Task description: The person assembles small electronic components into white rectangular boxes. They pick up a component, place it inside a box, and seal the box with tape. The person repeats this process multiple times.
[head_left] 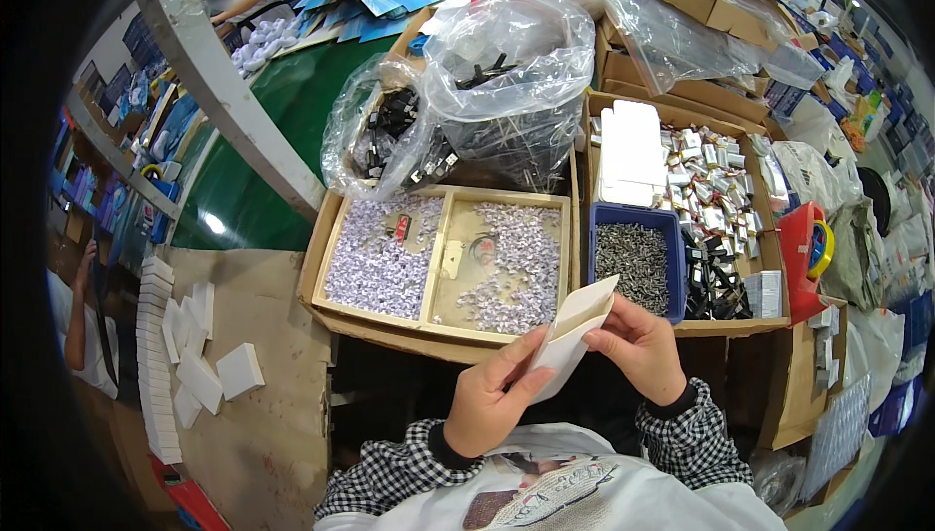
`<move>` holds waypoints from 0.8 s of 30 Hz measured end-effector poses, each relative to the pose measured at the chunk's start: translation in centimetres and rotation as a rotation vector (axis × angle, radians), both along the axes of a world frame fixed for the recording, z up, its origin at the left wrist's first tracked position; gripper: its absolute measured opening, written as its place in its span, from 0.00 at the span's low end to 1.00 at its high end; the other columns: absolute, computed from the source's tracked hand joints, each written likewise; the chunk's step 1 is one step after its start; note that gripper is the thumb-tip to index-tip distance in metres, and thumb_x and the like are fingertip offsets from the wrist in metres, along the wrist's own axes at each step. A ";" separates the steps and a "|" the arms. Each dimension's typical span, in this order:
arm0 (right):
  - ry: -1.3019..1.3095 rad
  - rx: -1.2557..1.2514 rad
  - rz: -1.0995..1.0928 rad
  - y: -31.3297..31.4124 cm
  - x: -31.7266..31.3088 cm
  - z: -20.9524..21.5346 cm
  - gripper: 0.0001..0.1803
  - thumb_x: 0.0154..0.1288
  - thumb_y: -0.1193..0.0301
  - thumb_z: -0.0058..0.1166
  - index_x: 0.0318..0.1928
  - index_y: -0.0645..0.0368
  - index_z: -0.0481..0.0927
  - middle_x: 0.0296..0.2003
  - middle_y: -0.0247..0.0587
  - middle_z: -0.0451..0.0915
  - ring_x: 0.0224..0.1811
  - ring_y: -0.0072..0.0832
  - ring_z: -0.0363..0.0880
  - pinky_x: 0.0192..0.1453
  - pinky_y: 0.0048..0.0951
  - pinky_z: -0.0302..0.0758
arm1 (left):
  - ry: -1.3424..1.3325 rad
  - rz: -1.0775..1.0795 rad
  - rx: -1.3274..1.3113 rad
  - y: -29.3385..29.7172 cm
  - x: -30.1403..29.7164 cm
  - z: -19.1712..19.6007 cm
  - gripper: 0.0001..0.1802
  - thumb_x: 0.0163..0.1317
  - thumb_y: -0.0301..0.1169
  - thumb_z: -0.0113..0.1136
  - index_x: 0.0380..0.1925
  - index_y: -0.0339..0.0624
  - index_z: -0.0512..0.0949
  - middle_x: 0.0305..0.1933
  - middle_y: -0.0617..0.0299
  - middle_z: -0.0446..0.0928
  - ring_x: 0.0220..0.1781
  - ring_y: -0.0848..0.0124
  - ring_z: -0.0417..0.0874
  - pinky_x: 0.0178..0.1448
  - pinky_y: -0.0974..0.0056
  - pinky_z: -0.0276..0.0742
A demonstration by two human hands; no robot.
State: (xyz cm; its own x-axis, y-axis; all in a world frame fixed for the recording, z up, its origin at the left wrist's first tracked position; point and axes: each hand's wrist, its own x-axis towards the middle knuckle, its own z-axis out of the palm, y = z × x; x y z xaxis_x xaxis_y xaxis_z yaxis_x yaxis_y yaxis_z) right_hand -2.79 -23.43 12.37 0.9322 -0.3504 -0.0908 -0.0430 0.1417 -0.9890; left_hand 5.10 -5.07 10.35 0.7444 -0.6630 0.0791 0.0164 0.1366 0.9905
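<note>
Close in, both hands, left hand and right hand, pinch a small open white cardboard box between them at chest height. Beyond sits a wooden two-compartment tray of pale purple bits, a blue tub of dark screws, then clear plastic bags of black parts.

A work surface covered in brown cardboard carries a long row of small white boxes along its left side, with loose white boxes lying beside the row; to the right sits a shallow wooden tray in two compartments, both strewn with tiny pale purple pieces; just beside it stands a blue bin of dark screws; behind them rest clear plastic bags holding black parts; a green mat shows farther back.
</note>
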 end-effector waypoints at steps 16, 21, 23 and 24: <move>-0.003 -0.110 -0.206 5.5 -8.0 -9.6 0.28 0.60 0.79 0.60 0.59 0.65 0.64 0.49 0.51 0.79 0.49 0.29 0.80 0.52 0.27 0.78 | 0.227 -0.208 0.049 4.4 -4.0 -8.6 0.32 0.60 0.16 0.58 0.65 0.44 0.64 0.56 0.52 0.76 0.55 0.70 0.77 0.59 0.65 0.75; 0.217 -0.115 -0.099 6.0 -9.3 -11.6 0.21 0.62 0.80 0.58 0.55 0.65 0.69 0.47 0.45 0.80 0.51 0.27 0.79 0.54 0.26 0.77 | 0.298 -0.226 0.144 5.0 -5.2 -11.2 0.30 0.61 0.16 0.56 0.64 0.43 0.64 0.53 0.55 0.75 0.55 0.71 0.77 0.57 0.66 0.76; 0.252 -0.169 0.002 5.7 -9.7 -12.1 0.19 0.62 0.79 0.58 0.53 0.65 0.72 0.44 0.43 0.81 0.47 0.25 0.80 0.51 0.24 0.77 | 0.381 -0.241 0.168 5.5 -5.5 -11.4 0.27 0.61 0.17 0.57 0.61 0.41 0.66 0.50 0.56 0.76 0.54 0.72 0.77 0.56 0.67 0.76; 0.251 -0.206 0.046 5.5 -9.9 -12.2 0.17 0.62 0.79 0.58 0.52 0.65 0.74 0.43 0.43 0.81 0.46 0.25 0.80 0.50 0.24 0.78 | 0.413 -0.245 0.185 5.7 -5.6 -11.4 0.25 0.61 0.18 0.57 0.59 0.40 0.68 0.49 0.57 0.76 0.53 0.72 0.78 0.55 0.67 0.77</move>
State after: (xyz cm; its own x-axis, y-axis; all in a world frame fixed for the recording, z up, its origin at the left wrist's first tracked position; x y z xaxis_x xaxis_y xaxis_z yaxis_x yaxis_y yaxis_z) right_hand -12.70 -17.89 0.15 0.9052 -0.3431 -0.2509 -0.2905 -0.0683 -0.9544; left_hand -0.54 0.60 -1.02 0.5100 -0.7968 -0.3242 0.4213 -0.0972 0.9017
